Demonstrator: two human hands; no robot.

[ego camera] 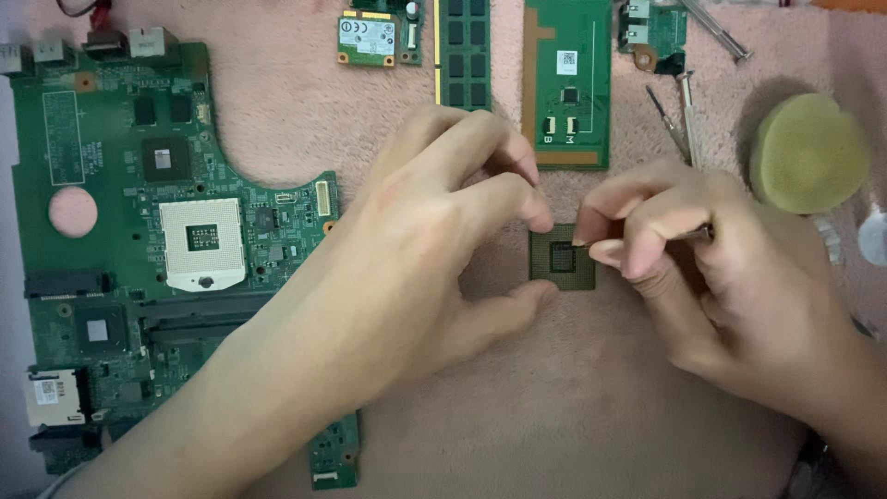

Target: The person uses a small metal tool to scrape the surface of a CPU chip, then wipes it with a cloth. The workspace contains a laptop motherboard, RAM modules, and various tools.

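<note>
A small square green processor chip (pixel 561 259) lies pins-up on a pink fluffy cloth (pixel 573 397). My left hand (pixel 416 249) pinches it, with fingertips at its upper left corner and the thumb at its lower left edge. My right hand (pixel 702 277) is closed around a thin metal tool (pixel 698 233). The tool's tip is at the chip's upper right corner, mostly hidden by my fingers.
A large green motherboard (pixel 111 231) with an empty white socket (pixel 201 242) fills the left. Along the top lie a small card (pixel 368 39), a memory stick (pixel 464 51) and a long green board (pixel 568 83). Screwdrivers (pixel 686 115) and a yellow-green sponge (pixel 808 152) are at right.
</note>
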